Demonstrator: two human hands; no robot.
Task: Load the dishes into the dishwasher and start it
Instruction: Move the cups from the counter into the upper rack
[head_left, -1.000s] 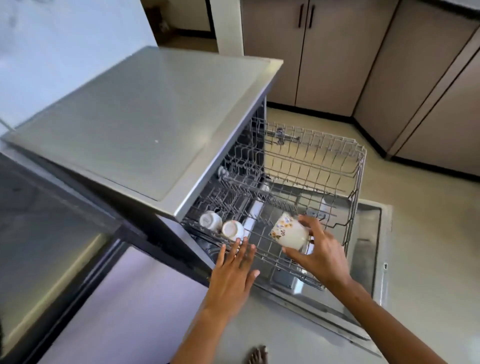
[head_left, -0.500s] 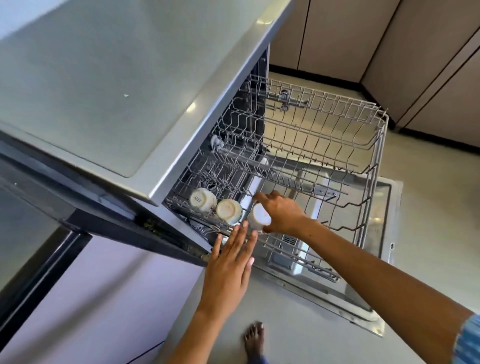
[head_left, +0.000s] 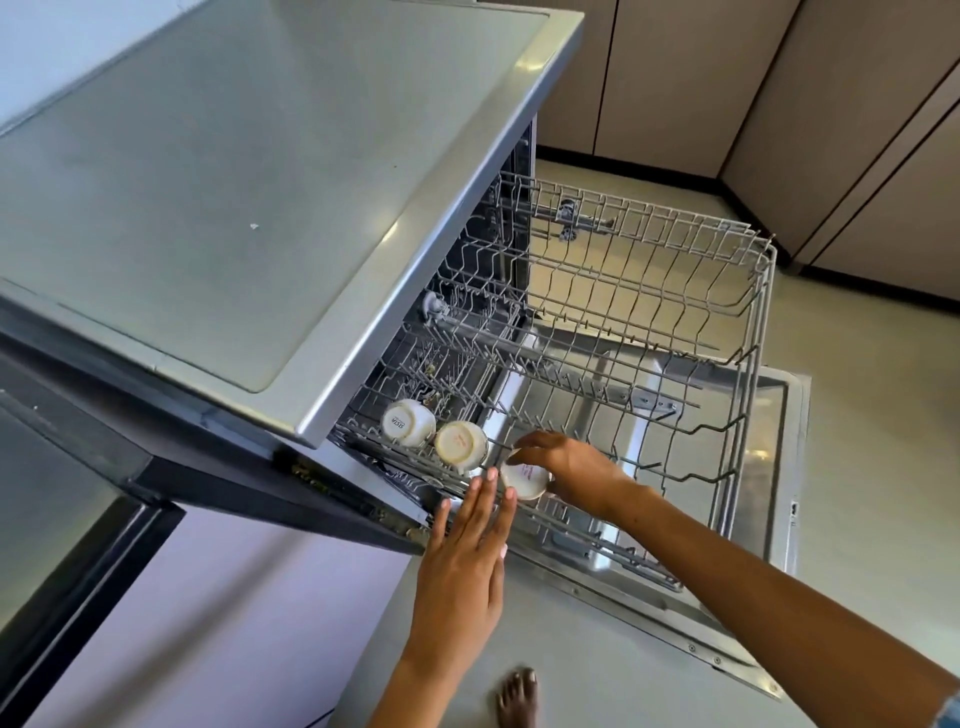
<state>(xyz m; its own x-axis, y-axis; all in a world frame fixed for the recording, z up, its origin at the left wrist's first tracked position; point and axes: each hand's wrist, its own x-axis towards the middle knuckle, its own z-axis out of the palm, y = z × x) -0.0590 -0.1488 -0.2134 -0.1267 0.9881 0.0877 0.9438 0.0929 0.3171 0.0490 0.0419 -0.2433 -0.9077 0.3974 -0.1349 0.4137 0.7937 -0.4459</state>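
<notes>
The dishwasher (head_left: 260, 208) stands open with its upper wire rack (head_left: 675, 332) pulled out over the lowered door (head_left: 774, 467). Two white cups (head_left: 408, 422) (head_left: 460, 447) sit upside down at the rack's near left corner. My right hand (head_left: 566, 470) grips a third white cup (head_left: 523, 480), upside down, at the rack's near edge beside them. My left hand (head_left: 467, 551) is flat with straight fingers, its fingertips touching the rack's front rim just below that cup.
Beige cabinet doors (head_left: 701, 78) line the far wall and the right side. The lowered door juts out over the floor (head_left: 883, 493). My bare foot (head_left: 517, 699) stands at the bottom edge. A dark appliance front (head_left: 62, 493) lies to the left.
My right hand brought the floral cup down from above the rack, turned it upside down and set it beside the two cups. The view moved closer. My left hand stayed at the rack's rim.
</notes>
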